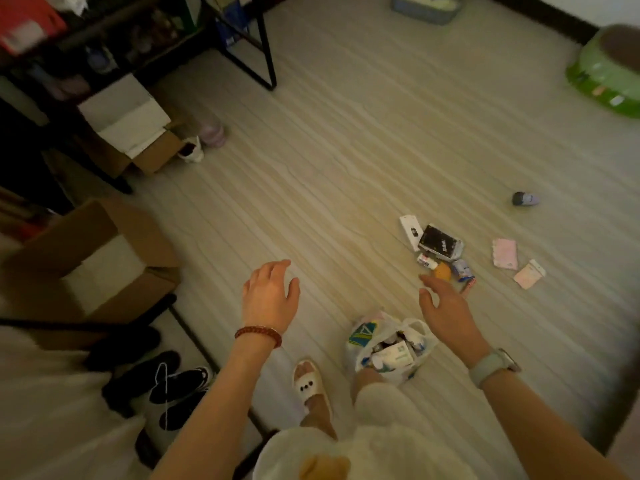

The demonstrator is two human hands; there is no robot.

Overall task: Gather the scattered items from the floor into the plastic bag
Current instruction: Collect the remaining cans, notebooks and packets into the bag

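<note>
Both hands empty, fingers loose. Right hand (446,306) is way nearer the pile (440,254), just ahead of it; bag (388,348) sits below, left hand (270,292) far off.

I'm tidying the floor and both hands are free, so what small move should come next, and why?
Probably reach the right hand forward to the small orange round item in the nearest cluster. That hand is open, holds nothing, and hovers right before it, while the white plastic bag sits open just below for dropping it in.
</note>
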